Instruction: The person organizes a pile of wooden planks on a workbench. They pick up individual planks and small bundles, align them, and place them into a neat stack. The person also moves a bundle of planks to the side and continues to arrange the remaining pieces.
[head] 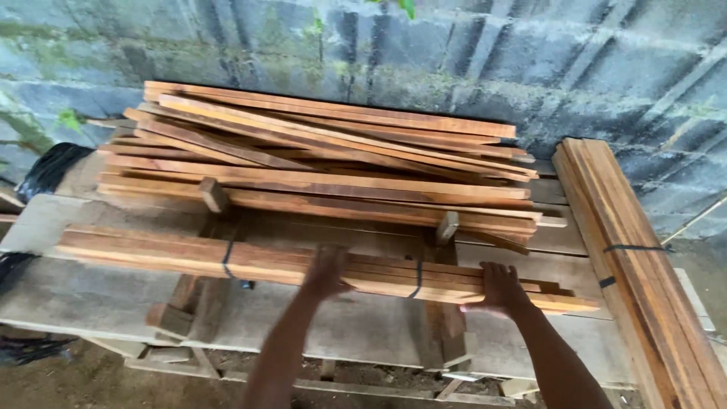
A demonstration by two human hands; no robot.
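On the near edge of a workbench (91, 299), both hands rest on a strapped bundle of wooden slats (227, 257): the left hand (327, 273) lies flat with fingers spread, the right hand (500, 289) cups the bundle's front edge, neither closed tight. Beyond them sits a loose pile of reddish planks (318, 163); right of the right hand lies another banded stack (636, 250), against a rough block wall (530, 60).

A single head-worn camera looks forward and steeply down from behind the person's arms, which enter from the bottom of the frame. It faces a grey block wall (530, 60) across the top. The bench (91, 295) fills the middle at arm's reach; floor shows along the lower edge.
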